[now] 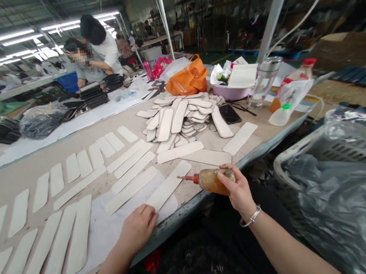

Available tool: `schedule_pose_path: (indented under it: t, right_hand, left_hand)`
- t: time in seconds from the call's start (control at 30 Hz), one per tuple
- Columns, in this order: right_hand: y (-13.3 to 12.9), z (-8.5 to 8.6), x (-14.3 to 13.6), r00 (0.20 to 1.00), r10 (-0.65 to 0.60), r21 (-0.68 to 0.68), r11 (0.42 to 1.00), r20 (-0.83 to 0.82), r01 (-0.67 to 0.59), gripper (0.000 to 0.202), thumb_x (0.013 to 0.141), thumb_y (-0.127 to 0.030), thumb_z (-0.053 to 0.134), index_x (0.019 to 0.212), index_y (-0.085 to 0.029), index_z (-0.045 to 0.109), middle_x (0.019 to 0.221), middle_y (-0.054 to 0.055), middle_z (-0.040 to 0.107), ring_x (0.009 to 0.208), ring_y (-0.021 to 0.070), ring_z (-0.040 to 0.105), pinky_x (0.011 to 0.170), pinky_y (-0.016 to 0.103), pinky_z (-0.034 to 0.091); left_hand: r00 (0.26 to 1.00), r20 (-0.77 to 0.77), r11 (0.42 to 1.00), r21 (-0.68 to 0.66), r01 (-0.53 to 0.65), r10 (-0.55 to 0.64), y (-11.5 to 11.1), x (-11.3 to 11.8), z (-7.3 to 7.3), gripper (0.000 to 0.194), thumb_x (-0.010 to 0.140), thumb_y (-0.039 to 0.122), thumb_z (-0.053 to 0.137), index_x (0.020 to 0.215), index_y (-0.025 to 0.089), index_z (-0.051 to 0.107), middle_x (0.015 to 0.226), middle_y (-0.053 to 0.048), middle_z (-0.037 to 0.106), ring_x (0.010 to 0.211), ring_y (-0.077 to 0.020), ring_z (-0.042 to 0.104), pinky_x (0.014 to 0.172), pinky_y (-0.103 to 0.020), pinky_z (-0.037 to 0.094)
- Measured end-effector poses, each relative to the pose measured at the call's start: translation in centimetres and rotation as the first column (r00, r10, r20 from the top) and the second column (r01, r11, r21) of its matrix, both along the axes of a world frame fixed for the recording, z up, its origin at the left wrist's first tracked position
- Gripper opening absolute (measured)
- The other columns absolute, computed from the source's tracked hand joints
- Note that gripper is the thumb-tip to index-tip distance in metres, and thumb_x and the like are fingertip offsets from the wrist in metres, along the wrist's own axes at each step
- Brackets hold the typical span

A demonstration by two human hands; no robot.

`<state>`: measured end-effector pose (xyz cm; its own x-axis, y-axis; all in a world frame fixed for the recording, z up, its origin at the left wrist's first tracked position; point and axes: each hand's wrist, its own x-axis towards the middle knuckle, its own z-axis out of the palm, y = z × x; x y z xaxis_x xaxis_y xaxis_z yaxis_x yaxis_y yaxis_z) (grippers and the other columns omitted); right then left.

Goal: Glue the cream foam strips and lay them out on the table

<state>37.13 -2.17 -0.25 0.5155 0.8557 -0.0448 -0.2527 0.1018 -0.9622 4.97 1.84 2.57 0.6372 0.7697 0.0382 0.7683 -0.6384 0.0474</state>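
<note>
My right hand (238, 188) is wrapped round a squeeze bottle (212, 181) of amber liquid with a red nozzle. The bottle lies nearly level, its thin tip pointing left over the far end of a white rounded strip (170, 184). At that strip's near end is my left hand (139, 227), its fingers curled together on it; the fingertips are partly hidden. More flat strips (132, 190) lie to the left in rows, some on a white sheet (105, 226). Beyond the bottle, a long strip (180, 152) rests before a heap of similar pieces (184, 119).
Behind the heap stand an orange bag (187, 81) and a purple basin (234, 91). A phone (229, 113), a glass jar (264, 80) and a red-capped bottle (301, 71) sit at right. A plastic-lined crate (338, 149) stands beside the table. Two people (96, 54) are across the table.
</note>
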Motion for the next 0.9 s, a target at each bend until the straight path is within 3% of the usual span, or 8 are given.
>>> schedule_pose_path:
  t: [0.1, 0.27, 0.5, 0.63, 0.77, 0.9]
  right_hand:
    - [-0.1, 0.5, -1.9, 0.984, 0.087, -0.031, 0.996, 0.152, -0.083, 0.032, 0.071, -0.038, 0.069, 0.095, -0.021, 0.057, 0.098, 0.004, 0.059, 0.083, 0.0180, 0.056, 0.078, 0.033, 0.046]
    - [0.0, 0.6, -5.0, 0.930, 0.179, -0.026, 0.983, 0.321, -0.180, 0.031, 0.074, -0.037, 0.066, 0.099, -0.020, 0.055, 0.094, 0.004, 0.061, 0.081, 0.0183, 0.058, 0.076, 0.033, 0.048]
    - [0.5, 0.5, -8.4, 0.745, 0.230, 0.060, 0.938, 0.627, -0.341, 0.029, 0.077, -0.030, 0.064, 0.102, -0.022, 0.053, 0.094, 0.005, 0.060, 0.087, 0.0199, 0.058, 0.079, 0.035, 0.048]
    - [0.6, 0.6, -9.8, 0.650, 0.269, 0.057, 0.899, 0.711, -0.435, 0.028, 0.078, -0.030, 0.064, 0.103, -0.022, 0.053, 0.093, 0.006, 0.059, 0.087, 0.0208, 0.056, 0.078, 0.036, 0.048]
    - [0.6, 0.6, -10.2, 0.599, 0.296, 0.027, 0.882, 0.744, -0.470, 0.027, 0.079, -0.029, 0.063, 0.103, -0.021, 0.053, 0.093, 0.006, 0.059, 0.087, 0.0206, 0.056, 0.078, 0.035, 0.048]
    - [0.8, 0.5, -9.4, 0.579, 0.242, 0.030, 0.907, 0.778, -0.420, 0.025, 0.081, -0.029, 0.061, 0.103, -0.022, 0.052, 0.092, 0.006, 0.059, 0.087, 0.0205, 0.055, 0.077, 0.034, 0.048]
  left_hand:
    - [0.988, 0.148, 0.999, -0.008, -0.031, 0.032, -1.1, -1.5, -1.3, 0.014, 0.088, 0.026, 0.047, 0.092, 0.018, 0.057, 0.086, -0.004, 0.062, 0.078, -0.0147, 0.060, 0.072, -0.027, 0.051]
    - [0.946, 0.324, 0.995, 0.097, -0.021, -0.012, -1.8, -2.7, -2.6, 0.018, 0.087, 0.021, 0.050, 0.100, 0.017, 0.061, 0.098, -0.008, 0.062, 0.090, -0.0163, 0.059, 0.084, -0.031, 0.051]
    - [0.922, 0.384, 0.996, 0.083, 0.012, -0.043, -2.4, -3.2, -2.9, 0.021, 0.085, 0.013, 0.051, 0.103, 0.017, 0.061, 0.100, -0.008, 0.063, 0.090, -0.0168, 0.058, 0.083, -0.034, 0.050]
    - [0.920, 0.390, 0.998, 0.054, 0.021, -0.040, -2.4, -3.1, -2.9, 0.021, 0.085, 0.012, 0.050, 0.103, 0.016, 0.061, 0.098, -0.008, 0.062, 0.088, -0.0168, 0.056, 0.083, -0.035, 0.049]
    - [0.923, 0.383, 0.999, 0.044, 0.024, -0.039, -2.3, -3.2, -2.9, 0.021, 0.085, 0.010, 0.050, 0.103, 0.015, 0.060, 0.098, -0.008, 0.061, 0.089, -0.0172, 0.054, 0.083, -0.035, 0.048]
    - [0.924, 0.379, 0.998, 0.063, 0.021, -0.043, -2.3, -3.1, -2.8, 0.020, 0.085, 0.011, 0.051, 0.102, 0.015, 0.060, 0.098, -0.008, 0.061, 0.089, -0.0167, 0.054, 0.083, -0.034, 0.048]
